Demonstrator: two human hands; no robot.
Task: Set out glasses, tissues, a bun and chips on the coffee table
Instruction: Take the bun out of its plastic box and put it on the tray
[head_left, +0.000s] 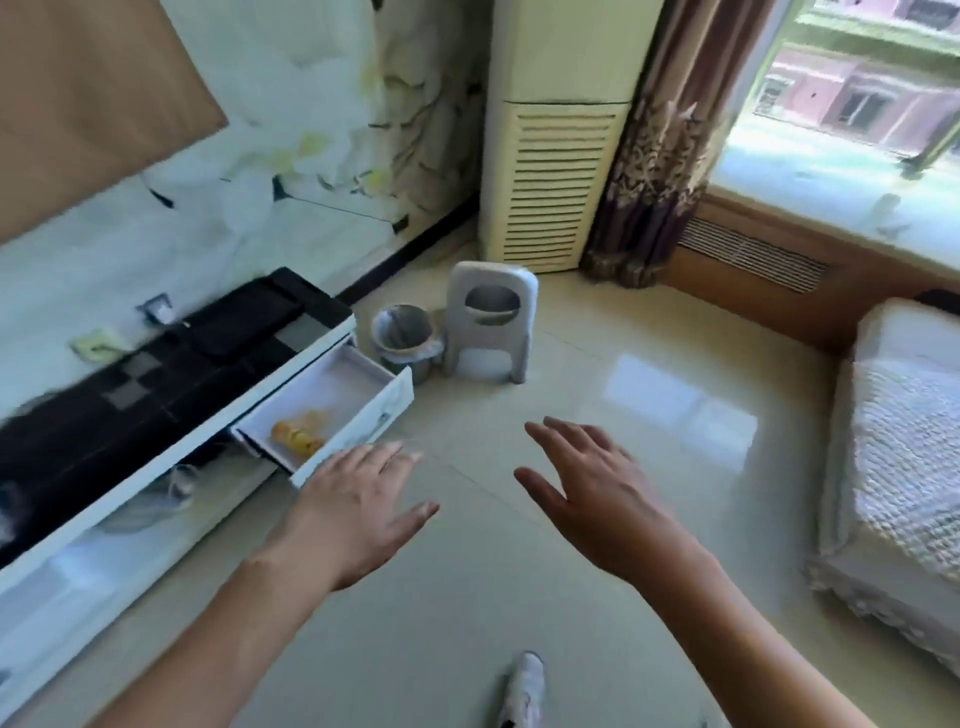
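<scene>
A white drawer (363, 415) stands pulled out of the low TV cabinet (156, 467) on the left. Inside it lies an orange-yellow packet (297, 435), blurred, perhaps a wrapped bun or chips. My left hand (358, 504) hovers over the drawer's front corner, empty, fingers spread. My right hand (587, 493) is held out over the floor to the right of it, also empty with fingers apart. A clear glass (182, 480) seems to sit on the cabinet's lower shelf, blurred.
A grey waste bin (402, 338) and a grey plastic stool (491, 322) stand just beyond the drawer. Behind them rises a cream standing air conditioner (550, 176). A sofa with a white cover (904, 452) is at the right. My shoe (524, 686) is on the tiled floor.
</scene>
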